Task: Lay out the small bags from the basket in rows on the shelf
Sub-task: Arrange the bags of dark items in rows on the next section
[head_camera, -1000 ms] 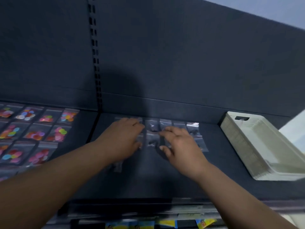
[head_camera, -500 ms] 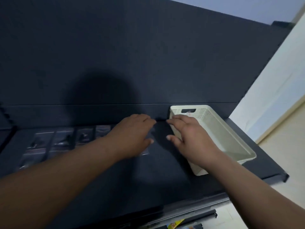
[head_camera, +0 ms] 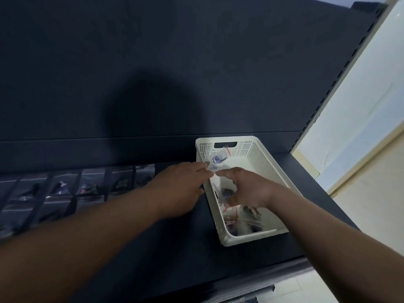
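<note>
A white perforated basket [head_camera: 251,237] stands on the dark shelf [head_camera: 153,259] at the right. Several small clear bags [head_camera: 247,217] with dark contents and red strips lie inside it, and one more bag [head_camera: 216,159] sits in its back left corner. My right hand [head_camera: 247,188] reaches into the basket with thumb and fingers spread over a bag [head_camera: 226,192]. My left hand [head_camera: 181,184] stretches over the basket's left rim, its straight fingertips close to the corner bag. Rows of laid-out bags [head_camera: 87,186] lie on the shelf to the left.
The dark back panel [head_camera: 196,73] rises right behind the shelf. The shelf ends just right of the basket, where a pale wall [head_camera: 360,127] and floor show. A slotted upright [head_camera: 328,84] runs along the panel's right edge.
My view and both hands have swung right, from the laid-out bags to the basket. My right hand has moved down into the basket and my left hand has come to its left rim.
</note>
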